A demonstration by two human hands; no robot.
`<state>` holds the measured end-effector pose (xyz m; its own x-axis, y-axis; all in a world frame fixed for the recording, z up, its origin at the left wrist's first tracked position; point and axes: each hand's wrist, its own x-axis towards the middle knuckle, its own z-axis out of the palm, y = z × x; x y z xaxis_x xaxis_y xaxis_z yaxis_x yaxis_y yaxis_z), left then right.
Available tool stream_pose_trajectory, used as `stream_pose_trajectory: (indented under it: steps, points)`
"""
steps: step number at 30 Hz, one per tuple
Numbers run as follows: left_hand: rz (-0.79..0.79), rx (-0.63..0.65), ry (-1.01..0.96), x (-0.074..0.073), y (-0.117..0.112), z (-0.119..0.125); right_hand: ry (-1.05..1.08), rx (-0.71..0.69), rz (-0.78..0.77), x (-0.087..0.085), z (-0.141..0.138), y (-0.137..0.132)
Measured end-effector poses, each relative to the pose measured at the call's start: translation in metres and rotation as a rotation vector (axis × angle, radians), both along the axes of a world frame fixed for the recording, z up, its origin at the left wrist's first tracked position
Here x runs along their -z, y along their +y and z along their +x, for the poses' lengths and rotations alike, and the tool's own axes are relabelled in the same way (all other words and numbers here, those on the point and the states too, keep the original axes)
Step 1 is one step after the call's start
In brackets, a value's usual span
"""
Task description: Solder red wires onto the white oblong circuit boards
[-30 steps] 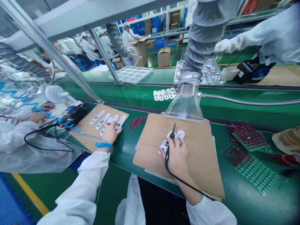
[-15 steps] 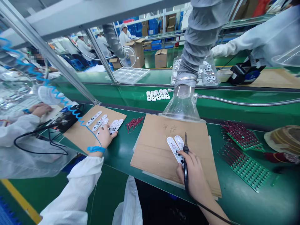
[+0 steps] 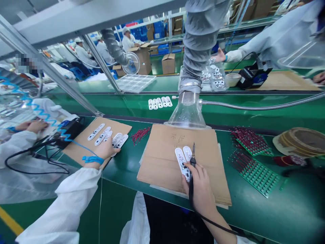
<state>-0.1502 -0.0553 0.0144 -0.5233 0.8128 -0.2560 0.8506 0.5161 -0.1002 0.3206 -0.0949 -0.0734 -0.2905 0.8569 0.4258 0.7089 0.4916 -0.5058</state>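
The right hand [image 3: 201, 186] holds a soldering iron [image 3: 193, 160] (tip pointing away) beside two white boards [image 3: 180, 158] on cardboard [image 3: 158, 162].

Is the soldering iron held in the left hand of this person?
No, the right hand holds the soldering iron, while the left hand is at the white circuit boards.

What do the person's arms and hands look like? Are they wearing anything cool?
The left arm has a loose white sleeve, gathered at the cuff. Below the left hand is a bright blue wristband with a thin blue cord that turns curly. The right hand has no glove, and a bit of white cuff shows at the bottom edge.
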Motion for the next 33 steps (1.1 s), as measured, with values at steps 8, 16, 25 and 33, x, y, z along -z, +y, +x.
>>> stream_pose_trajectory:
  steps: [8,16,25,33]
  points:
    - [0.127,0.132,-0.309,-0.003,-0.005,0.096,0.0,0.048,-0.006,-0.006,-0.007,-0.003]
    - [0.128,0.3,-0.33,0.004,0.012,0.223,0.119,0.035,-0.004,-0.006,0.003,-0.012]
    - [0.238,0.378,-0.546,0.033,-0.022,0.218,0.146,0.017,-0.088,-0.012,0.001,-0.014]
    - [0.422,0.347,-0.934,0.013,-0.031,0.242,0.194,-0.013,-0.174,-0.015,0.018,-0.003]
